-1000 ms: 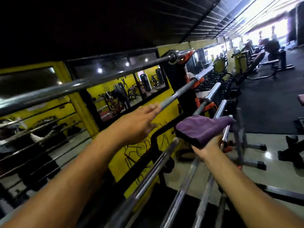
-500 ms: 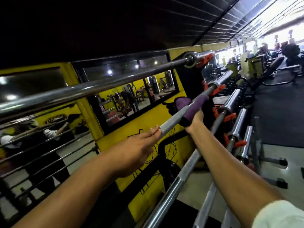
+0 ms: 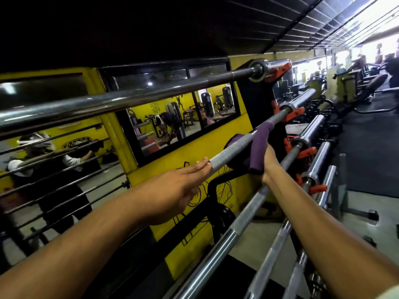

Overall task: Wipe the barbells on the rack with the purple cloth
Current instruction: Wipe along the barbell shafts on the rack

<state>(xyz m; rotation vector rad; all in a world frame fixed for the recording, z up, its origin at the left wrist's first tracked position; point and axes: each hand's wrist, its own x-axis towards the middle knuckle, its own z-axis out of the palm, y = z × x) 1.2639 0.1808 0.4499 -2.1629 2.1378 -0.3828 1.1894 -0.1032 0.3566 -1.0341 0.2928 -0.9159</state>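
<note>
Several steel barbells lie stepped on a black rack with orange hooks (image 3: 295,113). The second barbell from the top (image 3: 233,151) runs from my left hand up to the right. My left hand (image 3: 179,186) lies on this bar with straight fingers along its knurled part. My right hand (image 3: 268,162) grips the purple cloth (image 3: 260,145), which is wrapped around the same bar farther along. The top barbell (image 3: 133,98) crosses the view above. Lower barbells (image 3: 244,219) run under my right forearm.
A yellow wall with a mirror (image 3: 183,119) stands behind the rack; the mirror shows a person and gym machines. Benches and machines (image 3: 354,87) fill the far right on a black floor. Rack feet (image 3: 371,214) rest on a pale tiled floor.
My right hand lifted the cloth from a lower bar to the second bar and slid it along the bar. My left hand stayed on that bar.
</note>
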